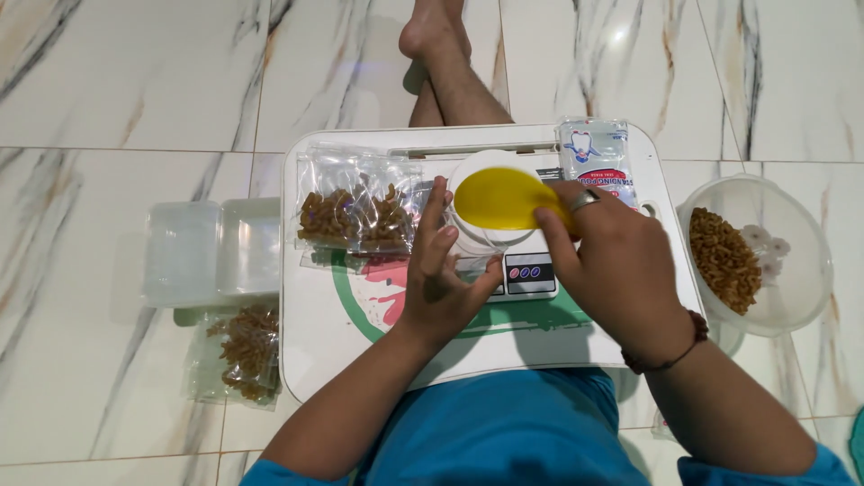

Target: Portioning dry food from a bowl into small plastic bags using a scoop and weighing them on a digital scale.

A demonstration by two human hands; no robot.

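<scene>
Head view, centre of the frame: I see the yellow scoop point(504, 198) over the white kitchen scale point(504, 236) on the white worktop point(315, 351); my right hand point(616, 265) has its grip closed on the scoop's right edge; my left hand point(443, 274) pinches a clear small bag point(475, 259) just below it; filled pasta bags point(358, 214) lie left of centre; a clear bowl of pasta point(765, 256) sits on the floor at right; empty plastic containers point(214, 252) at left.
</scene>
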